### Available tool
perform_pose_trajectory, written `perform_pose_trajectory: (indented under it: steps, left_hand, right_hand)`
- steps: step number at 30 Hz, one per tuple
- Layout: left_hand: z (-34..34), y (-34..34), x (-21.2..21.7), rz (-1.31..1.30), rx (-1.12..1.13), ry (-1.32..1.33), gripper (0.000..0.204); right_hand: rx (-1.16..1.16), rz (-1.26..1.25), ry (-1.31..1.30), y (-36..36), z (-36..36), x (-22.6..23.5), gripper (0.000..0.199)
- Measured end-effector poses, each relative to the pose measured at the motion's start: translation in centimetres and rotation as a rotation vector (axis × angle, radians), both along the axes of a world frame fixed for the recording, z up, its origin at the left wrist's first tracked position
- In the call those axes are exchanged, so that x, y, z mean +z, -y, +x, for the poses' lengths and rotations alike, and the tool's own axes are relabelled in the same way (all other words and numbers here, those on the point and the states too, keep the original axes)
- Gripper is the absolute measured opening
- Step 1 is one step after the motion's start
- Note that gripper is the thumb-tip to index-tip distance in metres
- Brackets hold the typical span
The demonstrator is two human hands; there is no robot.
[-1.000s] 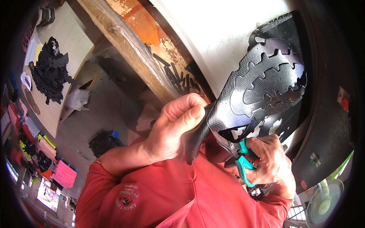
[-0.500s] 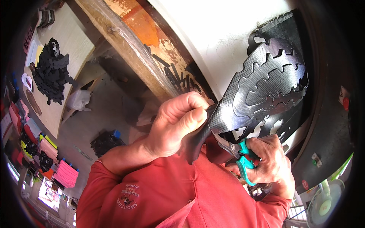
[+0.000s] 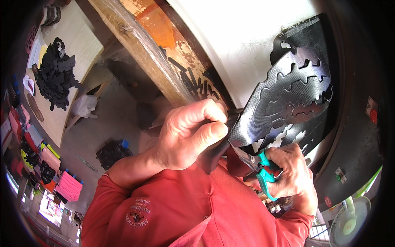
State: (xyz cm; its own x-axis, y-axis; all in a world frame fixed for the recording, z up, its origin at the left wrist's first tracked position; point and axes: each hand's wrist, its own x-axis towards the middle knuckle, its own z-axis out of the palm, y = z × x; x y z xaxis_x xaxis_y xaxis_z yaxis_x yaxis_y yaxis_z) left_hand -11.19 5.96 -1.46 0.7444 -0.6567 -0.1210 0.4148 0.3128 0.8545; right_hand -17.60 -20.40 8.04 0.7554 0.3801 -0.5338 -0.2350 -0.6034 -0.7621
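A black, textured rubbery sheet with wavy, toothed cut lines hangs in front of me and curls over toward the right. My left hand pinches its left edge between thumb and fingers. In my right hand is a pair of shears with teal handles. Their metal blades lie at the sheet's lower edge, close to my left hand; the handles are spread apart. The sheet's folded lower part partly hides the blade tips.
A white surface lies beyond the sheet, beside a wooden beam and dark strips. At left, a table bears a heap of black pieces. A dark curved panel and a fan stand at right.
The sheet's upper part has sagged slightly downward and bent more. Both hands keep nearly the same places, and the shears remain at the lower edge.
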Motion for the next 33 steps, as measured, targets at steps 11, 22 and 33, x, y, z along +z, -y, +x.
perform_pose_trajectory:
  steps: [11, 22, 33]
  left_hand:
    - [0.3, 0.1, 0.1, 0.016, 0.062, 0.150, 0.019]
    - [1.0, -0.1, 0.2, 0.091, 0.118, 0.361, 0.009]
    - [0.9, -0.1, 0.3, 0.118, 0.119, 0.441, 0.019]
  right_hand:
    - [-0.071, -0.039, 0.035, 0.0, -1.6, -1.0, 0.048]
    - [0.026, -0.024, 0.020, 0.0, -0.7, -0.3, 0.035]
    - [0.035, -0.058, 0.052, -0.3, -0.6, -0.1, 0.035]
